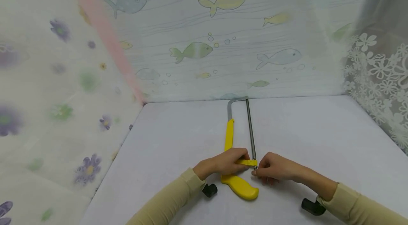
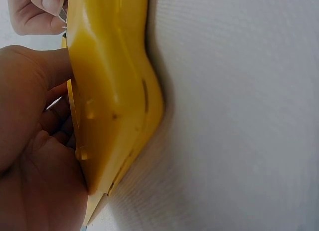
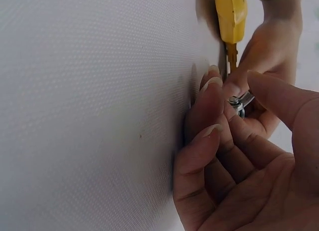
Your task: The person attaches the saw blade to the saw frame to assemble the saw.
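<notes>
A hacksaw with a yellow handle lies on the white table, its grey frame end pointing to the far edge. My left hand grips the yellow part of its frame just above the handle, fingers reaching toward the yellow crosspiece. The dark blade runs along the right side. At the blade's near end, my right hand pinches a small metal wing nut between thumb and index finger. The left wrist view shows the yellow handle close up beside the left palm.
The white table ends at a fish-printed curtain behind the saw. A flowered curtain hangs on the left, a lace one on the right. Black wrist-camera mounts stick out below both sleeves.
</notes>
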`<state>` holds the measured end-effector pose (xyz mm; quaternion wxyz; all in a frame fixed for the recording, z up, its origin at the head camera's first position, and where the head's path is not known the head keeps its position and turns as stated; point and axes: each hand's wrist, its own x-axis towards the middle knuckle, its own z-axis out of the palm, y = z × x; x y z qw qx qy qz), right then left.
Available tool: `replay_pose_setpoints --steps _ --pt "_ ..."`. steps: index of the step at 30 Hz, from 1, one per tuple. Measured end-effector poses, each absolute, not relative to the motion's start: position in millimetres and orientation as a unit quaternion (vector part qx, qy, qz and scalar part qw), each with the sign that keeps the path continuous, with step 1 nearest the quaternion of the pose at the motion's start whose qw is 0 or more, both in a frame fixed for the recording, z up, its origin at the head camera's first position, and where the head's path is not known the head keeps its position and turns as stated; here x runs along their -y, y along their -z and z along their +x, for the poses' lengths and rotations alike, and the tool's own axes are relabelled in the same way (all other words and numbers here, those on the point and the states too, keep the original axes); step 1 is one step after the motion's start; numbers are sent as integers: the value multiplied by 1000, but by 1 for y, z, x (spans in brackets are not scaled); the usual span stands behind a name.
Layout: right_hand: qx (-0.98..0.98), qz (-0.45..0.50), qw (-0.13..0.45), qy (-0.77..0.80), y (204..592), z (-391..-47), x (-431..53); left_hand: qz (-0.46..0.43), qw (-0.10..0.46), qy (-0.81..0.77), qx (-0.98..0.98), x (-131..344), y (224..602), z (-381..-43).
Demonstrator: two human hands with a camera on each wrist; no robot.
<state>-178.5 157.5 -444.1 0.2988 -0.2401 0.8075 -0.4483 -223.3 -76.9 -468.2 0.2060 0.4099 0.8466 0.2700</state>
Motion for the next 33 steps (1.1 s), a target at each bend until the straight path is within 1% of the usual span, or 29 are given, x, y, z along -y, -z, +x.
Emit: replay_pose_setpoints --steps 29,33 --pt "-814 -224 300 444 440 -177 -165 413 202 -270 -846 77 469 -225" --pt "-815 -232 288 445 443 -177 -167 414 201 -271 -845 77 471 -224"
